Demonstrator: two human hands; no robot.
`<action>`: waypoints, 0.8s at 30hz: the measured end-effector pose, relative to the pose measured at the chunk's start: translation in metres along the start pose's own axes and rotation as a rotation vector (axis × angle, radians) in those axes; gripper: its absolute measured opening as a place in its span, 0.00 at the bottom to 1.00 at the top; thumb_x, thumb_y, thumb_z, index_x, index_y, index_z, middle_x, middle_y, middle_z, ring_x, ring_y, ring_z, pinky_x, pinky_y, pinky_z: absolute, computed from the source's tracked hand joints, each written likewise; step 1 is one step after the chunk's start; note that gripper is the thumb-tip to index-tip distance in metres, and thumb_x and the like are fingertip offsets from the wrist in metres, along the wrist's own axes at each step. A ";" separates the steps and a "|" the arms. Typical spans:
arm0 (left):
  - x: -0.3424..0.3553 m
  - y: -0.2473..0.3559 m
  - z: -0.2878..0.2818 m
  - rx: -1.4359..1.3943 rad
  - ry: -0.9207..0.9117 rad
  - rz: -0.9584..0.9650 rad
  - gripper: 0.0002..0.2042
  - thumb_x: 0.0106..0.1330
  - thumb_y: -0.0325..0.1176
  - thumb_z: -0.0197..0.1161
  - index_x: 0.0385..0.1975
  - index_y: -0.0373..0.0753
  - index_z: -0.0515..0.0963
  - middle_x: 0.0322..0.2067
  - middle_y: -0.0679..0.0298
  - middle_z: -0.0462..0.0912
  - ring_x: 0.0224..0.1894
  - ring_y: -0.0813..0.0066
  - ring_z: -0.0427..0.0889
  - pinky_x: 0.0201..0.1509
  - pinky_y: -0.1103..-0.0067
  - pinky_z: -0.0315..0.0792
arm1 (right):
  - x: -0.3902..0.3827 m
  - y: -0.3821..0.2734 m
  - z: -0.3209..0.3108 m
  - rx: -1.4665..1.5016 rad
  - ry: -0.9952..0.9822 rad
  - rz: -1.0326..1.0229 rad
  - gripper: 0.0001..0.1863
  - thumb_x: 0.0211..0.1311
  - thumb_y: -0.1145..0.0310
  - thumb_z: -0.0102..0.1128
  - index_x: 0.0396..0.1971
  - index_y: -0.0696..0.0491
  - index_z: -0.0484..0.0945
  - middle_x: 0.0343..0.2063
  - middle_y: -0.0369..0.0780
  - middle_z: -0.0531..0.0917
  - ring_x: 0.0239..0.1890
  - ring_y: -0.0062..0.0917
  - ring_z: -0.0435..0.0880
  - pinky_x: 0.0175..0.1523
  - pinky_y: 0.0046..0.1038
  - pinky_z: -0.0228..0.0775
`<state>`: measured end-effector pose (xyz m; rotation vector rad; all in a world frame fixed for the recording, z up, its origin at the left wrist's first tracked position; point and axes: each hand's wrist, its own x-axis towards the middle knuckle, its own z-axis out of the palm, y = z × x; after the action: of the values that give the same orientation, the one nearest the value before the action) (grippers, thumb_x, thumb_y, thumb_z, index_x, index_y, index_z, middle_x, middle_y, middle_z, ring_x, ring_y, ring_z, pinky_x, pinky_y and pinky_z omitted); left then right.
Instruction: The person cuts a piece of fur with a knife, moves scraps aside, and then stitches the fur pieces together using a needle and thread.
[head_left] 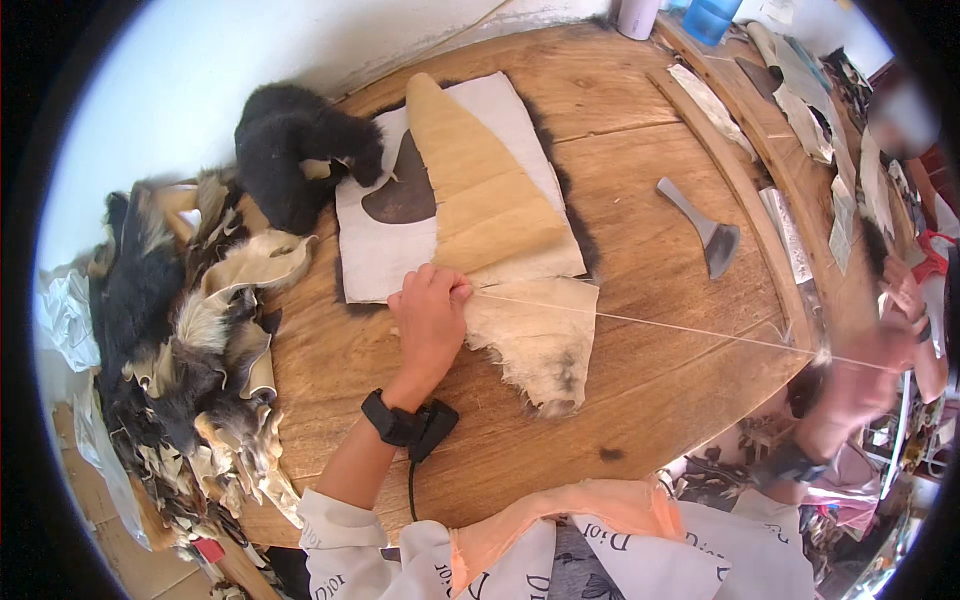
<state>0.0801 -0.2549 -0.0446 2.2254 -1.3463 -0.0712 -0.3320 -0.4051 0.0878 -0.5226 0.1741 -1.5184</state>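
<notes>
My left hand (430,308) pinches the edge of a tan hide (488,195), where it meets a ragged-edged paler piece (545,340). A white thread (680,328) runs taut from this seam out to my right hand (855,385). That hand is closed on the thread, far to the right beyond the table edge and smeared by motion; a needle cannot be made out. Under the tan hide lies a white backing panel (385,255), with dark fur showing along its rim. A dark brown patch (405,185) lies on the panel.
A black fur piece (300,150) sits against the panel's left. Fur and hide scraps (190,330) heap along the left. A wide-bladed hand tool (705,228) rests on the wooden table (640,400). Wooden strips (735,180) border the right; another person's hand (903,290) is beyond.
</notes>
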 end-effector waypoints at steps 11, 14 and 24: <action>0.012 -0.003 -0.011 -0.669 -0.464 -0.020 0.06 0.54 0.30 0.64 0.25 0.34 0.79 0.22 0.63 0.77 0.23 0.78 0.71 0.26 0.81 0.65 | -0.014 -0.029 0.021 -0.224 -0.067 0.152 0.09 0.58 0.84 0.45 0.37 0.59 0.59 0.25 0.41 0.63 0.16 0.20 0.64 0.14 0.14 0.60; 0.017 0.006 -0.013 -0.613 -0.480 -0.155 0.08 0.54 0.31 0.64 0.23 0.32 0.78 0.18 0.64 0.76 0.21 0.82 0.69 0.24 0.81 0.63 | -0.022 -0.041 0.028 -0.416 -0.113 0.148 0.08 0.61 0.82 0.44 0.38 0.60 0.59 0.25 0.42 0.64 0.16 0.20 0.64 0.13 0.13 0.59; 0.018 0.010 -0.012 -0.205 -0.475 -0.003 0.09 0.58 0.34 0.57 0.23 0.34 0.76 0.20 0.61 0.74 0.25 0.72 0.71 0.29 0.75 0.65 | 0.039 -0.163 -0.039 -1.717 0.491 -0.812 0.07 0.62 0.69 0.52 0.37 0.56 0.73 0.21 0.31 0.75 0.21 0.11 0.69 0.25 0.12 0.59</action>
<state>0.0848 -0.2687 -0.0261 2.1101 -1.4925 -0.7454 -0.4931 -0.4466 0.1313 -1.6662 1.9315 -1.9530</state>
